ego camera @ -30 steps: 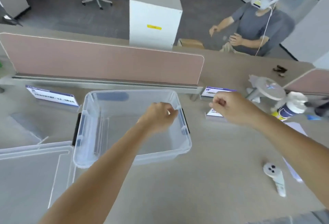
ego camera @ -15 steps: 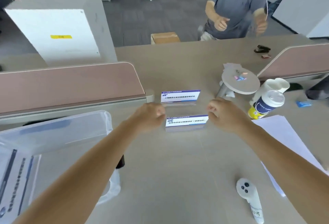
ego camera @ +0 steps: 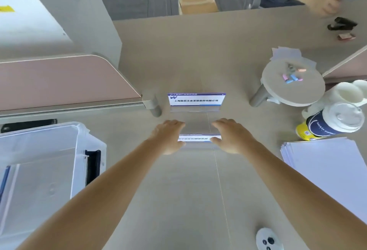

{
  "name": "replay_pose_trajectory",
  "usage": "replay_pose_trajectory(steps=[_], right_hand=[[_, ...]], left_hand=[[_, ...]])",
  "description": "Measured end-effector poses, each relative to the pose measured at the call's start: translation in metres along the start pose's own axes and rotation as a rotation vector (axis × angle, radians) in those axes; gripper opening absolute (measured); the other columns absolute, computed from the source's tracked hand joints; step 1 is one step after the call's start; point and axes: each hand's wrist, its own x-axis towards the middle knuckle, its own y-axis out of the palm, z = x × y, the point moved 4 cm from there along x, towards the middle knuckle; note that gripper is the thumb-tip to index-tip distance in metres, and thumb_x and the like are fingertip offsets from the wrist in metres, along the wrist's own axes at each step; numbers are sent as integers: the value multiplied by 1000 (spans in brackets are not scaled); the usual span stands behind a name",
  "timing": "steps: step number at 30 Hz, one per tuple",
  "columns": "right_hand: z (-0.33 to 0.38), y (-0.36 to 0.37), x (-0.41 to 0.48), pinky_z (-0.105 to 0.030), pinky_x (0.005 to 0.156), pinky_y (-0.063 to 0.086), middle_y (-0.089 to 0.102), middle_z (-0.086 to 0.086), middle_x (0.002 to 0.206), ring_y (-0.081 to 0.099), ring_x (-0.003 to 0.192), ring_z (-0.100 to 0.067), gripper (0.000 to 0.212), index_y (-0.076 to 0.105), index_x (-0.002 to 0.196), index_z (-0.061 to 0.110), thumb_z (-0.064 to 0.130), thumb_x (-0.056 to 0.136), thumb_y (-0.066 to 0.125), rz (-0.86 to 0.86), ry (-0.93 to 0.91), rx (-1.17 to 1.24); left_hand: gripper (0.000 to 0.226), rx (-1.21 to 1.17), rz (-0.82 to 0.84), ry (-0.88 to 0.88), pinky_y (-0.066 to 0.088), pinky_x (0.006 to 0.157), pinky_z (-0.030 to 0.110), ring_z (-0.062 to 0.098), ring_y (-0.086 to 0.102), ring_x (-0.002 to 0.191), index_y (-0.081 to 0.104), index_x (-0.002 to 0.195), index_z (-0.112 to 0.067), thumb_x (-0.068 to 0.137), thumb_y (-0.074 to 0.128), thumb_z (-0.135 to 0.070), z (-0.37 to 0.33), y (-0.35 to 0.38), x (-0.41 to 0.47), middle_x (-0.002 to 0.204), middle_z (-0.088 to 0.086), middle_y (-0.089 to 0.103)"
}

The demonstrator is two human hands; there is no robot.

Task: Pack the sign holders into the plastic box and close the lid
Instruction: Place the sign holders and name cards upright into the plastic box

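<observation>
- You are at the pick-up step: your left hand [ego camera: 168,139] and right hand [ego camera: 231,137] bracket the near sign holder [ego camera: 199,138] on the surface [ego camera: 188,190], one at each end.
- Both hands look spread; whether the fingers have clamped it, I cannot tell.
- A second sign holder [ego camera: 196,100] stands just behind.
- Next, I judge: grip both ends, lift level, carry left to the open plastic box [ego camera: 77,142].

Far clear acrylic sign holder [ego camera: 196,101]: we read a blue "W" logo and the line "上海佩信企业发展集团有限公司" on its white card.
Near clear sign holder [ego camera: 195,138]: we see blue print, too blurred to read.
Dark blue paper coffee cup [ego camera: 328,124]: we read "luckin coffee" in white.
</observation>
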Motion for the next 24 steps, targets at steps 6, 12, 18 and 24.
replay_pose_trajectory(steps=[6,12,18,24], right_hand=[[-5,16,15,-32,65,36,43,3,74,47,76,-27,28,46,81,21,42,100,43,31,17,-105],[10,11,1,-32,65,36,56,-2,84,54,81,-30,26,56,86,26,41,102,41,27,27,-75],[61,-27,-23,-32,69,41,66,-2,101,61,92,-27,28,63,112,31,48,98,46,-124,-5,-87],[120,-79,-55,-32,78,43,61,7,125,55,112,-20,48,57,129,29,57,90,57,-318,-25,-91]], left_hand=[[30,40,-22,-21,42,79,33,34,59,107,53,126,-23,98,49,-34,-1,16,21,118,10,62],[22,120,-48,32,40,71,32,34,62,97,63,105,-23,99,46,-35,5,9,5,103,8,65],[28,130,-179,30,46,79,35,33,62,101,60,123,-33,100,44,-36,29,-31,-50,110,6,66],[30,56,-354,-27,44,72,33,34,62,98,58,125,-35,98,45,-39,54,-68,-128,105,6,66]])
